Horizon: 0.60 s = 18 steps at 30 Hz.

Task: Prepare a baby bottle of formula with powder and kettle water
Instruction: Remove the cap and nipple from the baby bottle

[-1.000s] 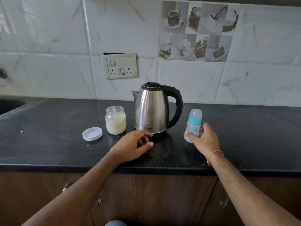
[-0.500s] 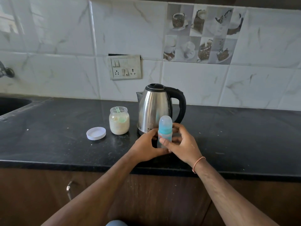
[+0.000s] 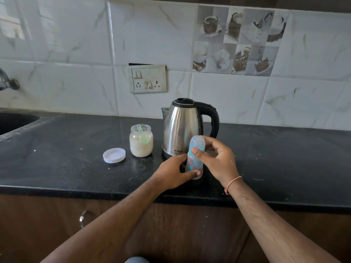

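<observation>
Gripping the small translucent blue-capped baby bottle [image 3: 195, 158] with curled fingers, left hand [image 3: 173, 174] low, right hand [image 3: 218, 162] round its cap, just before the steel kettle [image 3: 182, 128]; I'd steady the base while twisting.

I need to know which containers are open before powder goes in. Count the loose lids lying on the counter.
1. A white lid lies flat on the black counter, left of the open powder jar. The kettle and baby bottle look capped; nothing else shows, though hands could hide something.

Baby bottle [image 3: 195, 158] in both hands
</observation>
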{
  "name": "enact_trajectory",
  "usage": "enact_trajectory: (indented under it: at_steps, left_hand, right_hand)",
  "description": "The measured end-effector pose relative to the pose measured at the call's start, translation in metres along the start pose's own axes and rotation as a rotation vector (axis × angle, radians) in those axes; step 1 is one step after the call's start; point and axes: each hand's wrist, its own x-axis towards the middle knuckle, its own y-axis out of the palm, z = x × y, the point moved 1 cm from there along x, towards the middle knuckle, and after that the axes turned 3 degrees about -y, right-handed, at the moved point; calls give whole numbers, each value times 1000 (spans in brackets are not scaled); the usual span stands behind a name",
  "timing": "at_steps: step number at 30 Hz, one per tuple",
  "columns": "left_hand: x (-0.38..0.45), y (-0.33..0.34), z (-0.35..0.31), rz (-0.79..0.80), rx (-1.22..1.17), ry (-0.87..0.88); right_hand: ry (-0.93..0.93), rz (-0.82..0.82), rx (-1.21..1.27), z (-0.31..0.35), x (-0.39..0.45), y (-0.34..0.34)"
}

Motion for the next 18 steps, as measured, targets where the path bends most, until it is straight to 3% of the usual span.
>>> enact_trajectory:
  at_steps: [5,10,13,18]
  left_hand:
    - [1,0,-1,9,2,-11]
    - [1,-2,-5,37,5,-29]
    - [0,-1,-5,29,2,-39]
    - [-1,-1,-4,5,19,-29]
  right_hand:
    - [-12,124,3,-3,12,-7]
    - [32,395,-65,11,26,-25]
    - [-6,500,-324,33,38,-30]
    - [-99,496,-992,66,50,-20]
